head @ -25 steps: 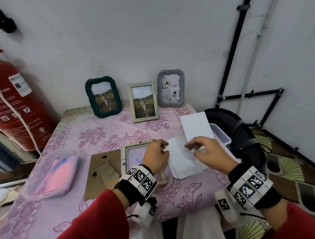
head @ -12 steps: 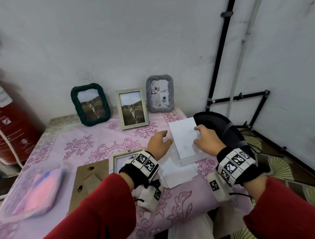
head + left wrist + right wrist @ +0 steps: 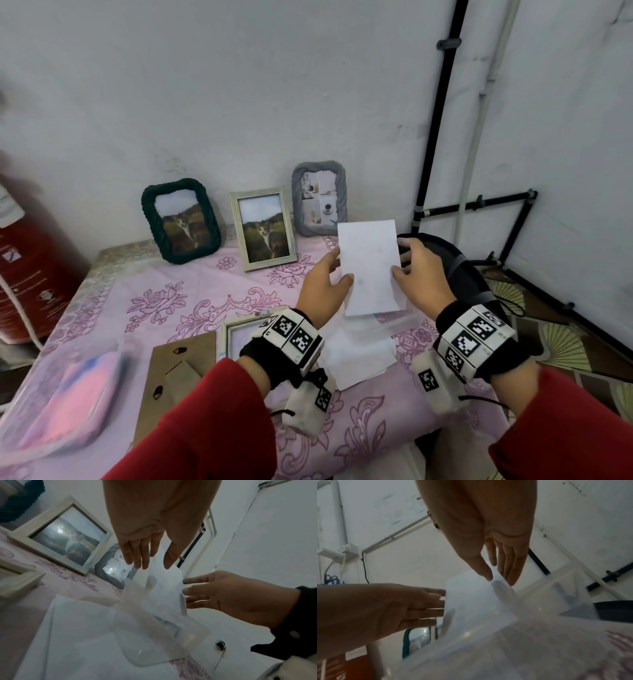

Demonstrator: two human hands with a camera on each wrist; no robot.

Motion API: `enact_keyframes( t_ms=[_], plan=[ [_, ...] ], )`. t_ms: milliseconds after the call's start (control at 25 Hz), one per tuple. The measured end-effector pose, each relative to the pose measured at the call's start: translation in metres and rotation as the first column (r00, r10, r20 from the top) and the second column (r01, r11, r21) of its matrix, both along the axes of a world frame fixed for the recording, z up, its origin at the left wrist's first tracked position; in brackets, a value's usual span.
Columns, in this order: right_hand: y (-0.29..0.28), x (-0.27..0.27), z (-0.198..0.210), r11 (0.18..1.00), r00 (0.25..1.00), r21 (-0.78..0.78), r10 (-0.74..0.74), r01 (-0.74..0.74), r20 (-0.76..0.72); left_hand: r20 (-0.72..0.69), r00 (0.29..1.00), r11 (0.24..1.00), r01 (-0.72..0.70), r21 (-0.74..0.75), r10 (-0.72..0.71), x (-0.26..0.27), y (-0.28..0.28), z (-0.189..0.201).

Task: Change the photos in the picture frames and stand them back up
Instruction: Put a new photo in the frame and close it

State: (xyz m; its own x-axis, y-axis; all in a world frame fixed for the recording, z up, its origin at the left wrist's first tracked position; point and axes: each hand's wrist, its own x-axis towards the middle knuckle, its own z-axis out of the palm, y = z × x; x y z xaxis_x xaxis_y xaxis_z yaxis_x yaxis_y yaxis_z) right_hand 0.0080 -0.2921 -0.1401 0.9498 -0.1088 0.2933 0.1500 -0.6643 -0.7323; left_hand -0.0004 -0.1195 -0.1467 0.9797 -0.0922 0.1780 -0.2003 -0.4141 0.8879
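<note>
Both hands [image 3: 373, 277] pinch the white photo [image 3: 370, 267] upright by its side edges.

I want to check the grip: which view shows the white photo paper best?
The head view: the whole white photo paper shows, pinched between left hand and right hand. Both wrist views show only its underside, dim and partial.

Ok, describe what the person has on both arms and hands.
Both forearms are in red sleeves. Each wrist carries a black band with white blocks printed with square black-and-white coded markers, and a white camera housing hangs under it with another marker and a thin black cable. The left hand and right hand are bare: no gloves, and no rings that I can make out.
</note>
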Motion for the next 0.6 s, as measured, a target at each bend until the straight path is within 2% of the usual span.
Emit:
enact_keyframes(
  t_ms=[120,240,320,600],
  plan=[
    [0.009,-0.001,0.019,0.997,0.99,0.072,-0.008,-0.003,0.142,0.06,0.998,0.989,0.004,-0.151,0.005,-0.001,0.003,0.017],
    [0.023,-0.004,0.035,0.985,0.978,0.163,0.019,-0.054,0.209,0.141,0.989,0.977,-0.015,-0.214,0.046,-0.003,0.015,0.031],
    [0.034,-0.007,0.042,0.974,0.973,0.202,0.057,-0.103,0.222,0.166,0.982,0.971,-0.044,-0.235,0.084,-0.007,0.028,0.039],
    [0.077,-0.021,0.035,0.936,0.947,0.164,0.289,-0.311,0.143,0.161,0.965,0.963,-0.172,-0.207,0.207,-0.03,0.081,0.041]
  ],
)
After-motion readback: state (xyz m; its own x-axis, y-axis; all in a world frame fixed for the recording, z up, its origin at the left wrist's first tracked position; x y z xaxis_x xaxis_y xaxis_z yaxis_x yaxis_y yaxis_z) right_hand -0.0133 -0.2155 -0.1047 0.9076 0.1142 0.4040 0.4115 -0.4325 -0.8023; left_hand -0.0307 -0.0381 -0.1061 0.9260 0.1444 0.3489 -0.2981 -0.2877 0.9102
